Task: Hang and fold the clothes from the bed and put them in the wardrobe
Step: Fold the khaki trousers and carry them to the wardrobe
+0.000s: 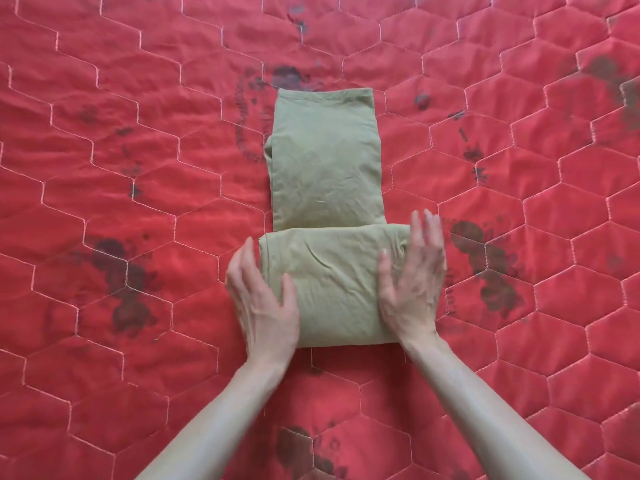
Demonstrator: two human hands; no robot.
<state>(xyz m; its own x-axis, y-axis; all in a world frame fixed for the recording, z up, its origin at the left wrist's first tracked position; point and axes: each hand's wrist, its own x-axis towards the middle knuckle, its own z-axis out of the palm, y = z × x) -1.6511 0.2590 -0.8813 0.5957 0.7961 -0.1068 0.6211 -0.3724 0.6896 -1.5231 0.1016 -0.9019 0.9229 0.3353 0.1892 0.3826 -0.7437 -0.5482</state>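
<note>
An olive-green garment (325, 161) lies on the bed as a long narrow strip running away from me. Its near end is folded over into a thicker block. My left hand (263, 303) rests flat against the left edge of that block, fingers straight. At the block's right edge my right hand (412, 275) presses down with straight fingers spread. Neither hand grips the cloth.
A red quilted bedcover (138, 168) with hexagon stitching and dark stains fills the whole view. No other clothes, hangers or wardrobe are in sight.
</note>
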